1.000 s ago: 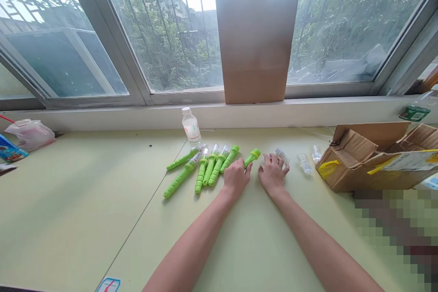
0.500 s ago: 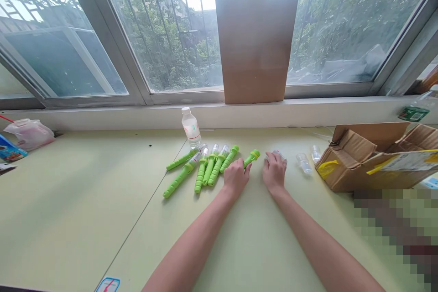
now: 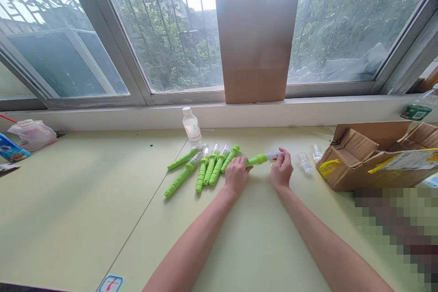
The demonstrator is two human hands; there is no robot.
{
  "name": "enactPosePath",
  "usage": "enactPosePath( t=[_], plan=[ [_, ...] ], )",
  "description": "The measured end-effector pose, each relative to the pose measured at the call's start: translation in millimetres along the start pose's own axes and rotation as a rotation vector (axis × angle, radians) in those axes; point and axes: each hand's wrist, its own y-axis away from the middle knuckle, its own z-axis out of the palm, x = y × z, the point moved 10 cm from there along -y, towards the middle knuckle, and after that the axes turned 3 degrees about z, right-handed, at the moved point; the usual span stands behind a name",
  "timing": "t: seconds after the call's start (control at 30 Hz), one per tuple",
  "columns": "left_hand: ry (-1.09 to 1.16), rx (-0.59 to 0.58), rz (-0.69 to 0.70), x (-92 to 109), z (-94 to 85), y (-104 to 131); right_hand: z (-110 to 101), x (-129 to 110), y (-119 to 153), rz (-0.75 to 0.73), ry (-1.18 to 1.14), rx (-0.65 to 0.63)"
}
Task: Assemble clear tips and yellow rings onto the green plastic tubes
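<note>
My left hand [image 3: 237,174] is closed around a green ribbed plastic stick [image 3: 256,160], its flanged end pointing right. Pinched in the fingers of my right hand [image 3: 282,169] is a clear plastic cap [image 3: 273,155], lined up with that flanged end; it looks to meet the stick, but I cannot tell how far it is on. To the left lie several more green sticks [image 3: 216,169] in a loose row, most with clear caps. One stick [image 3: 230,159] beside my left hand shows no cap. Two loose clear caps [image 3: 304,163] [image 3: 316,152] rest right of my right hand.
A water bottle [image 3: 192,127] stands behind the sticks. At right is an open cardboard box [image 3: 379,164] with yellow tape. A cardboard sheet [image 3: 256,45] leans against the window. A plastic bag [image 3: 32,134] and a blue packet [image 3: 12,147] lie far left.
My right hand has picked a clear cap up off the table and brought it to the end of the green stick. My left hand keeps its hold, the stick now turned flatter.
</note>
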Motion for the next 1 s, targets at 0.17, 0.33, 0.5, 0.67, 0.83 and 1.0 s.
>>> enactPosePath(
  t=[0.17, 0.33, 0.5, 0.67, 0.83, 1.0],
  plan=[
    [0.047, 0.037, 0.045, 0.0, -3.0, -0.4, 7.7, -9.5, 3.7, -0.067, -0.030, -0.103],
    [0.062, 0.036, 0.016, -4.1, -3.2, -0.5, 10.3, -23.0, 10.8, -0.167, -0.046, -0.151],
    [0.070, 0.015, 0.038, -2.3, -3.0, 0.2, 8.2, -23.5, 8.5, -0.144, -0.064, -0.148],
    [0.030, 0.019, 0.063, 0.7, -2.8, 1.0, 8.5, -15.1, 5.1, -0.047, -0.069, -0.169],
    [0.030, 0.006, 0.097, 6.9, -0.1, 1.3, 9.3, -13.3, 7.4, -0.062, -0.094, -0.160],
    [0.085, -0.006, 0.105, 8.2, 4.2, 1.4, -4.6, -10.6, 1.1, -0.085, -0.047, -0.001]
  ],
)
